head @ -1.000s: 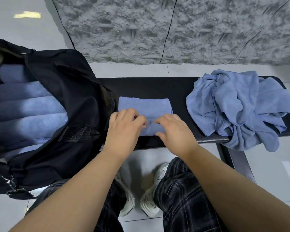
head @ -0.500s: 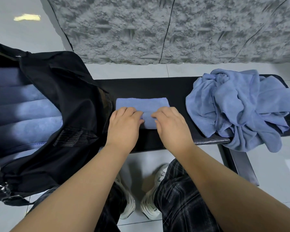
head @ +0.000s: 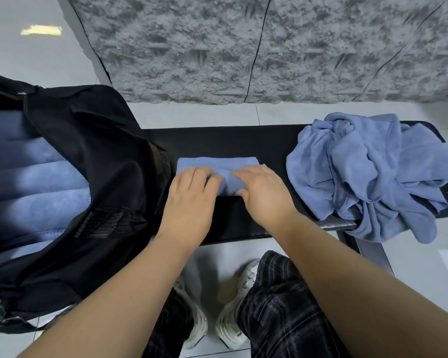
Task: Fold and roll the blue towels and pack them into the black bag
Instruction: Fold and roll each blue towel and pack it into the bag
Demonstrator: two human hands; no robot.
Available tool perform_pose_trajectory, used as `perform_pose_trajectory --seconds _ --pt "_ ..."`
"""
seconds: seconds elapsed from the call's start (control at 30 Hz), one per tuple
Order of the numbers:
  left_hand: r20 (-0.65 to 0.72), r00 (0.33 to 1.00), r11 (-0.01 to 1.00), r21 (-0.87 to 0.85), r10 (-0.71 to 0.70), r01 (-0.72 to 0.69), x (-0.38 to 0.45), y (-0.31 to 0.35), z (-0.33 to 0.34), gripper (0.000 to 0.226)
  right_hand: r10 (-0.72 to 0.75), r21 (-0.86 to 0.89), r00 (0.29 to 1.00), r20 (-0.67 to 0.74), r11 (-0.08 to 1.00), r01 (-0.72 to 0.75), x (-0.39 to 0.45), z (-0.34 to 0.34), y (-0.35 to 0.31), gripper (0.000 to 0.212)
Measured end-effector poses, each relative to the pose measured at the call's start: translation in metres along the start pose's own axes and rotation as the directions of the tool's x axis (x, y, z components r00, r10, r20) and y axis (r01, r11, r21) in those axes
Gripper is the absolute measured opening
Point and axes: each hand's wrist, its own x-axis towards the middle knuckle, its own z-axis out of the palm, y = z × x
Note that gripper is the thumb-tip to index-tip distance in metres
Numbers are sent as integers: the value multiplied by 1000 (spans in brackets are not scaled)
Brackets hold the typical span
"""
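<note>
Blue folded towel lies mid-tabletop, partly rolled; the left hand and right hand curl their fingers over its near edge, holding the roll. At 9 o'clock the black bag gapes with rolled towels inside; at 3 o'clock sits a loose towel pile.

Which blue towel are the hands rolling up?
The small folded towel in the middle of the bench, under both hands. The loose pile lies crumpled on the right, untouched, and the rolled towels already sit inside the black bag.
</note>
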Motion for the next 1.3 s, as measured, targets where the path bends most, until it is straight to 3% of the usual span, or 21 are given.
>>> perform_pose_trajectory --seconds 0.13,0.3,0.47,0.73,0.83,0.9,1.03,1.17,1.3 --pt "83 997 1000 14 -7 6 5 0 1 41 22 -78 997 72 997 -16 14 -2 -1 11" --pt "120 993 999 -33 -21 25 24 -8 10 44 -3 -101 983 -186 995 -16 -1 19 -6 44" --pt "209 976 996 -54 -52 64 40 -15 7 30 -41 -43 954 -296 999 29 1 18 -9 49" --pt "310 946 994 -38 -90 107 56 -16 8 49 -13 -171 999 37 985 19 23 4 -7 62" --pt "122 992 1000 14 -18 17 49 -12 8 41 2 -184 999 50 983 7 35 1 -7 54" --pt "73 997 997 65 28 -32 42 -9 14 35 19 -175 998 63 985 -8 41 1 -6 51" --pt "161 986 980 181 50 -79 41 -17 26 67 47 -131 994 97 991 -34 49 0 -5 49" --pt "260 965 975 210 11 -67 56 -21 21 68 51 -88 989 137 995 -39 55 -5 -2 57" --pt "324 946 950 296 -2 -100 72 -21 22 67 58 -179 997 58 983 -47 58 2 -3 52"
